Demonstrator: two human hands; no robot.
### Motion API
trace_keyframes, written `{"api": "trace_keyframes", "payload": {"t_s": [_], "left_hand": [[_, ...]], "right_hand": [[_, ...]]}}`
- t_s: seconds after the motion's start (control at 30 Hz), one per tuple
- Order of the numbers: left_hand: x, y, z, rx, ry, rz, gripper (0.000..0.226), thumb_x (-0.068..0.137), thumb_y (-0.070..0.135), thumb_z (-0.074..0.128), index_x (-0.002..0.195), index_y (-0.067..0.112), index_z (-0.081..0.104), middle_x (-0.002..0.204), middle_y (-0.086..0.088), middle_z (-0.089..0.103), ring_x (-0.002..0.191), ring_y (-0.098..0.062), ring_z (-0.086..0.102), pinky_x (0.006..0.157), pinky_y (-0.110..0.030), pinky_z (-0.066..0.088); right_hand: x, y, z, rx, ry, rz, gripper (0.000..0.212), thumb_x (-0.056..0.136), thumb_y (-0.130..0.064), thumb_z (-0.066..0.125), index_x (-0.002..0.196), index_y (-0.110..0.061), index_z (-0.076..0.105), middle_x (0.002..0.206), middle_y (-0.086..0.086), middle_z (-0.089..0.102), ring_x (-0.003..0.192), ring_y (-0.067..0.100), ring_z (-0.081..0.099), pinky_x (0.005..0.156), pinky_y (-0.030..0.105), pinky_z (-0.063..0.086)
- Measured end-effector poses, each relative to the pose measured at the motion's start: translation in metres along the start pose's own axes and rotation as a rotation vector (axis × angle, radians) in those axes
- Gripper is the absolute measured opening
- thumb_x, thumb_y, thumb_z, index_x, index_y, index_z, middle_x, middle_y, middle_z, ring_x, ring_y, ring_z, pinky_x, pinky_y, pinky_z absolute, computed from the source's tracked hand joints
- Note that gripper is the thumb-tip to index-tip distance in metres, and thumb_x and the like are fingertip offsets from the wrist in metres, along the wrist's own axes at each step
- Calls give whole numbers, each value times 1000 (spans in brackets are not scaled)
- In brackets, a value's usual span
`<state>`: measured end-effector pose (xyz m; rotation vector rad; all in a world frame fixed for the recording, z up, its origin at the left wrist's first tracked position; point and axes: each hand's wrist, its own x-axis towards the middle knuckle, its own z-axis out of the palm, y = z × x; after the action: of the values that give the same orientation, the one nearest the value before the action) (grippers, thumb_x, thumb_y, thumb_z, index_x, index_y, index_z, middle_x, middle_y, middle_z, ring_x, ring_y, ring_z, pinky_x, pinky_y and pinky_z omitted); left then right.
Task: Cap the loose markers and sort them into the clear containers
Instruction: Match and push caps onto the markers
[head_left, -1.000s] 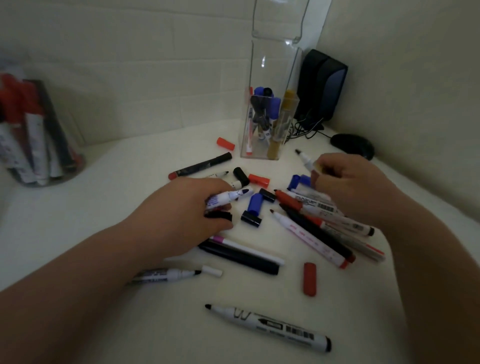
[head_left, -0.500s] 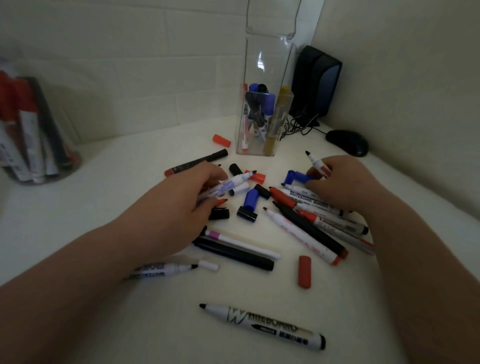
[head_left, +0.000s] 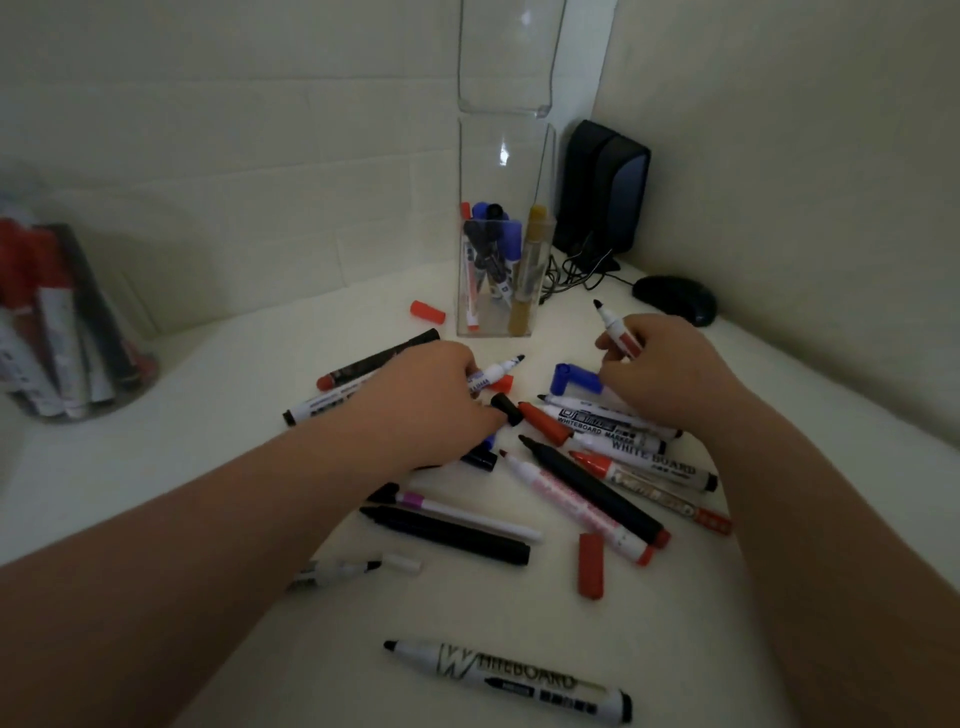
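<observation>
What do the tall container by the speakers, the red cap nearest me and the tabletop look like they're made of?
Container: clear rigid plastic, probably acrylic, glossy. It is fully see-through with a bright glint on its face.
Red cap: opaque moulded plastic with a dull, even sheen.
Tabletop: smooth, matte, off-white. It could be laminate or painted board, I cannot tell which.

We log both bare forearms entering from the lower corners and converging toward the middle, wrists roughly straight. Left hand (head_left: 431, 410): palm down, held low, fingers curled round a white marker (head_left: 493, 371) that juts out on the thumb side. Right hand (head_left: 670, 374): back of the hand toward us, fingers pinching a red-banded marker (head_left: 615, 332), tip raised. Left fingertips are hidden under the hand, so we cannot tell what they touch.
</observation>
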<state>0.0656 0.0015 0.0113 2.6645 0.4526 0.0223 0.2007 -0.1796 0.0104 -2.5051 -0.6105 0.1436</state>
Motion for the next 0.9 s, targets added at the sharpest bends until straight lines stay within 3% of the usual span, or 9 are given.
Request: {"api": "trace_keyframes", "payload": {"t_s": [0.07, 0.13, 0.23, 0.33, 0.47, 0.57, 0.63, 0.73, 0.9], "left_hand": [[6, 3, 4, 43, -16, -16, 29, 85, 47, 70, 84, 20, 59, 77, 1, 59, 64, -12, 55, 53, -25, 40], [9, 6, 5, 84, -32, -31, 28, 85, 45, 70, 85, 19, 61, 78, 0, 61, 66, -13, 57, 53, -24, 41], [9, 14, 4, 213, -53, -30, 20, 89, 37, 68, 86, 19, 59, 78, 1, 57, 66, -11, 55, 51, -23, 36], [10, 17, 3, 315, -50, -7, 19, 90, 30, 63, 77, 20, 53, 75, 1, 54, 64, -11, 51, 50, -24, 34], [3, 7, -10, 1, -1, -51, 12, 93, 27, 63, 84, 19, 65, 77, -3, 64, 65, -15, 59, 54, -25, 44], [-12, -11, -21, -923, 135, -205, 13, 98, 19, 60, 98, 15, 73, 71, -2, 62, 50, -11, 47, 44, -22, 36], [-20, -21, -24, -1382, 192, -218, 16, 99, 13, 58, 99, 8, 73, 78, -10, 59, 52, -10, 41, 42, -22, 30], [-28, -31, -17, -1559, 274, -158, 12, 98, 8, 56, 98, 6, 68, 78, -8, 64, 54, -11, 40, 44, -22, 28], [-31, -41, -6, -1477, 314, -86, 10, 96, 8, 60, 98, 11, 69, 70, -8, 55, 57, -15, 37, 50, -29, 26]], "right_hand": [[-3, -2, -1, 175, 67, 34, 15, 91, -14, 59, 101, -20, 67, 94, 1, 67, 78, 15, 60, 67, 27, 48], [-8, -8, -6, 582, 57, 156, 21, 92, -8, 49, 98, -13, 69, 98, 6, 72, 80, 19, 60, 72, 36, 55], [-19, -16, -12, 1238, -168, 217, 28, 97, -15, 45, 106, 0, 67, 100, 14, 74, 81, 20, 65, 67, 31, 57], [-26, -21, -14, 1493, -319, 216, 42, 104, -30, 42, 113, 5, 63, 107, 23, 72, 86, 27, 72, 73, 37, 61], [-32, -27, -10, 1352, -386, 152, 45, 105, -36, 40, 117, 2, 62, 103, 22, 72, 84, 29, 72, 71, 40, 61], [-45, -35, -3, 980, -373, 7, 37, 105, -37, 42, 115, -10, 64, 77, 20, 67, 47, 22, 51, 44, 29, 43], [-56, -48, 3, 728, -397, -99, 26, 103, -38, 45, 111, -24, 66, 64, 12, 63, 39, 19, 39, 40, 27, 31], [-71, -64, 10, 514, -461, -226, 17, 103, -38, 45, 107, -35, 61, 60, 7, 64, 39, 13, 41, 44, 26, 37], [-75, -66, 19, 498, -422, -258, 15, 103, -34, 46, 104, -38, 61, 58, 8, 65, 39, 11, 43, 47, 25, 40]]}}
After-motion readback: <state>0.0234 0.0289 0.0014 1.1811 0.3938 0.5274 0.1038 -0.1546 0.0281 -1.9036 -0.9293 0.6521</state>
